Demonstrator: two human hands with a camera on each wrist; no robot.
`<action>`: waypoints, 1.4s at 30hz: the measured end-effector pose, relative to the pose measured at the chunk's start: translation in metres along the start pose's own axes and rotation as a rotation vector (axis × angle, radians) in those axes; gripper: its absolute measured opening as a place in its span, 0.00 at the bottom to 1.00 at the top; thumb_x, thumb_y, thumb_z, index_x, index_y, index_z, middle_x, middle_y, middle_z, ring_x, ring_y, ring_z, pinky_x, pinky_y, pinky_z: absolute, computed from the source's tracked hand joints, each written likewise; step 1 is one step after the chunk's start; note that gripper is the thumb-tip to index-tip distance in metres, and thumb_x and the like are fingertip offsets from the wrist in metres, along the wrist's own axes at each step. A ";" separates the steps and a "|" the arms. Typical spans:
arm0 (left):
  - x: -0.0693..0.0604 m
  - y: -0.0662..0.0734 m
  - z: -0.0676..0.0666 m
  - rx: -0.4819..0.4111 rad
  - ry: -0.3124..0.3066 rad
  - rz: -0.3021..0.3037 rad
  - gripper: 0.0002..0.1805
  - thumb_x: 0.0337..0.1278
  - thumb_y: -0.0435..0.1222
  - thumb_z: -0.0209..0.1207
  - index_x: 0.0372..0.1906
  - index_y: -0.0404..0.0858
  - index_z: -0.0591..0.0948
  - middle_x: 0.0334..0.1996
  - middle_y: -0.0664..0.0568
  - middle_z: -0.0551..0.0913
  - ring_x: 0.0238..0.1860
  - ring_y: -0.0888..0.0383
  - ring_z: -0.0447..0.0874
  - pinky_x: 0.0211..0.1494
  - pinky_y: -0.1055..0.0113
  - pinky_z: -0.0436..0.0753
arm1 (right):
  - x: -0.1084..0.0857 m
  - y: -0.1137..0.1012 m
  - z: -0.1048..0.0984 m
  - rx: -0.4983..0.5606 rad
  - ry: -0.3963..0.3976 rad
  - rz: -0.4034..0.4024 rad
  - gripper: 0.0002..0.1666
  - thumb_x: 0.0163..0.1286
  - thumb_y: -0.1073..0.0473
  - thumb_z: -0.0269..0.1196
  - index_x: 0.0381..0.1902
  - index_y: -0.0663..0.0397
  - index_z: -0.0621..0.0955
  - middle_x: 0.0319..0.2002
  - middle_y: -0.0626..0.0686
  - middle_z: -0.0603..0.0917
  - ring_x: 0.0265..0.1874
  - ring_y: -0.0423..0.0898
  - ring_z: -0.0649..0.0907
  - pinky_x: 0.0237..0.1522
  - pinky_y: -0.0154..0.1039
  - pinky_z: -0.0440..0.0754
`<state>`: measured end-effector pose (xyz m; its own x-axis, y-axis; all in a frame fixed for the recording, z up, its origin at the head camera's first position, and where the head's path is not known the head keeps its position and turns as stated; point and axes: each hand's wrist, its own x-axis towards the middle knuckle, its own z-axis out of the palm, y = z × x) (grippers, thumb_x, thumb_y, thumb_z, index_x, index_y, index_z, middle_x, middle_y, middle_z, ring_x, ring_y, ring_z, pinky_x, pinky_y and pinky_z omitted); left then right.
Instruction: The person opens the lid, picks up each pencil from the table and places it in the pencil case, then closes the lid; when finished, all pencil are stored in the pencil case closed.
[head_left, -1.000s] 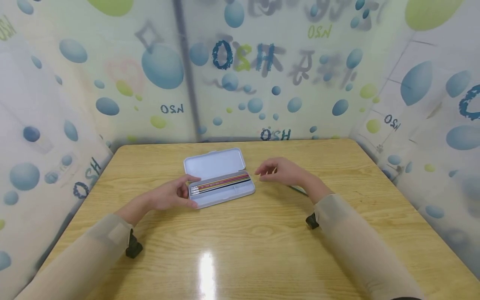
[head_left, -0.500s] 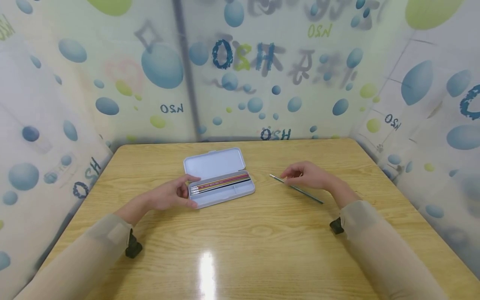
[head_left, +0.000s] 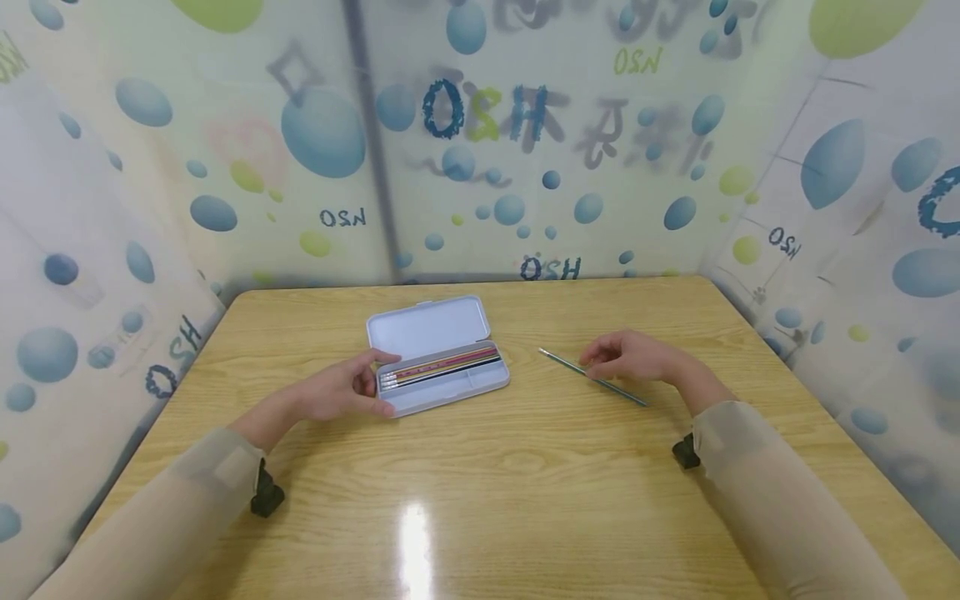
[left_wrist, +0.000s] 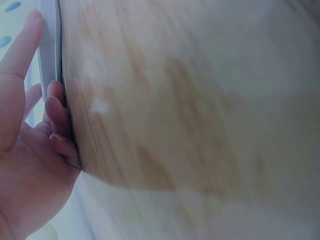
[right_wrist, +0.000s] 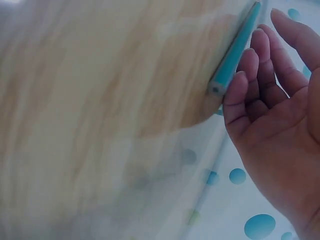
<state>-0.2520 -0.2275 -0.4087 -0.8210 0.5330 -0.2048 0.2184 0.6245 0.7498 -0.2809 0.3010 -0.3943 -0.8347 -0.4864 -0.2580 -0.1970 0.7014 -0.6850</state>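
Note:
A pale blue-grey pencil case (head_left: 438, 395) lies with its lid (head_left: 429, 328) swung back on the table. Several pencils (head_left: 442, 367) rest side by side along its rear part. My left hand (head_left: 336, 390) grips the left end of the case, thumb at the front and fingers at the back; the left wrist view catches the case edge (left_wrist: 49, 55) beside it. To the right, a green pencil (head_left: 561, 361) lies slantwise on the table. Over its middle hovers my right hand (head_left: 630, 356), fingers loosely bent, thumb apart from them; in the right wrist view the pencil (right_wrist: 233, 57) lies beyond the fingertips.
The wooden table (head_left: 510, 492) reaches back to a patterned curtain (head_left: 487, 192), which also hangs along both sides. Dark wrist cameras sit under both sleeves. A bright reflection shows on the table's near part.
My right hand has moved right, away from the case, and now sits over the green pencil, which its hand mostly covered at first. My left hand and the case have stayed put.

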 end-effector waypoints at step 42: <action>0.001 -0.002 -0.001 0.003 0.004 0.004 0.49 0.65 0.45 0.78 0.84 0.41 0.65 0.44 0.46 0.77 0.42 0.53 0.73 0.43 0.68 0.75 | 0.007 0.004 0.002 -0.073 -0.013 0.027 0.12 0.78 0.57 0.71 0.54 0.53 0.89 0.48 0.50 0.90 0.47 0.44 0.83 0.56 0.42 0.81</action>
<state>-0.2534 -0.2289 -0.4099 -0.8223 0.5329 -0.1996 0.2229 0.6244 0.7486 -0.2865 0.2992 -0.3997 -0.8333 -0.4738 -0.2849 -0.2121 0.7498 -0.6268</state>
